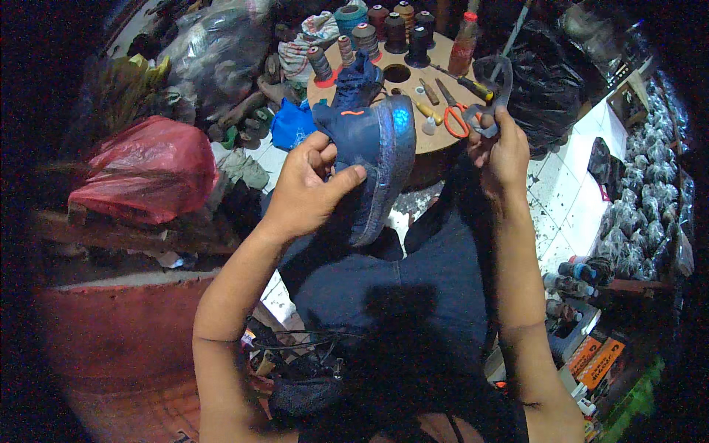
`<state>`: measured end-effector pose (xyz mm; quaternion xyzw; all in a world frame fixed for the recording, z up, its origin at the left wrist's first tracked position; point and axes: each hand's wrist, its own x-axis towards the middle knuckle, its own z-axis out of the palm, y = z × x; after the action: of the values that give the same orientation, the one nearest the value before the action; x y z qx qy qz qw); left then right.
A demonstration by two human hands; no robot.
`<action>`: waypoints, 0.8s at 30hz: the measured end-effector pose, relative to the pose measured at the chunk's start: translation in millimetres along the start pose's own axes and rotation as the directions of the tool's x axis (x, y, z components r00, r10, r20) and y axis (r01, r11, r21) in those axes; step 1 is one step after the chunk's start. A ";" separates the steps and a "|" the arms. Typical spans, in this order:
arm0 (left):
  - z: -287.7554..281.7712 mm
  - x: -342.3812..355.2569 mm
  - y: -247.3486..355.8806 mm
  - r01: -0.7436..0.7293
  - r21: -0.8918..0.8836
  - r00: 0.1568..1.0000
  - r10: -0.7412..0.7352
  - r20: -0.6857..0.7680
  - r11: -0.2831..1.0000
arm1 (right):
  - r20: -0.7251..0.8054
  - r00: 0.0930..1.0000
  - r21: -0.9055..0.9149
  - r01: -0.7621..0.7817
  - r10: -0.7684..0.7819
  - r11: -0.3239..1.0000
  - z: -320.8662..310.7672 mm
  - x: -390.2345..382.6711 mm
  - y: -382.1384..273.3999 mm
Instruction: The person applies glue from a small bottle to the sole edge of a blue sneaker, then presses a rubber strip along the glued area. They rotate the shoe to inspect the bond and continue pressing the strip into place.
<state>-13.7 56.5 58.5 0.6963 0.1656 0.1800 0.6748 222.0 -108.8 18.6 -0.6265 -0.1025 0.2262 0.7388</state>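
My left hand (306, 188) grips a dark blue sports shoe (369, 140) by its heel, thumb across the side, with the shiny blue sole turned to the right. My right hand (502, 151) is raised to the right of the shoe and pinches a dark grey strap (493, 88) that loops above the fingers. Both hands hover in front of a round wooden table (436, 136). My lap in dark cloth lies below.
On the round table stand several thread spools (391, 33), an orange bottle (464, 40), orange-handled scissors (454, 114) and small tools. A red plastic bag (144, 170) lies left, black bags (546, 81) right, old shoes behind. Small bottles and boxes (583, 325) sit at lower right.
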 end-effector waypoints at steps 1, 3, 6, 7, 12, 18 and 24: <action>-0.3 -0.8 1.8 0.028 0.024 0.999 -0.027 -0.025 0.999 | 0.040 0.999 0.040 0.032 -0.033 0.999 -0.5 -4.9 2.5; -0.4 -3.3 8.0 0.084 0.069 0.994 -0.079 -0.078 0.994 | 0.076 0.997 -0.044 0.011 -0.008 0.999 -1.0 -14.4 5.3; 3.8 -7.1 16.3 0.072 0.032 0.990 -0.068 -0.120 0.997 | 0.086 0.996 -0.091 -0.017 0.025 0.996 2.7 -24.2 7.2; 5.6 -7.7 18.2 0.064 0.013 0.990 -0.062 -0.130 0.998 | 0.087 0.996 -0.099 -0.019 0.028 0.995 4.1 -26.5 7.4; 11.6 -7.4 20.6 0.070 -0.129 0.980 -0.092 -0.175 0.989 | 0.152 0.988 -0.142 -0.003 0.025 0.990 7.1 -33.3 6.6; 2.2 -5.0 21.2 0.012 -0.101 0.930 -0.048 -0.366 0.995 | 0.198 0.980 -0.105 -0.018 0.038 0.994 2.6 -30.6 14.4; -19.0 -3.8 19.0 0.000 -0.310 0.873 -0.151 -0.464 0.951 | 0.244 0.962 0.013 -0.131 0.124 0.991 -7.8 -30.0 23.5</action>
<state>-26.3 70.8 77.9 0.5115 0.3267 0.3439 0.7165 194.2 -127.0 -1.9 -0.5888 -0.1482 0.3496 0.7135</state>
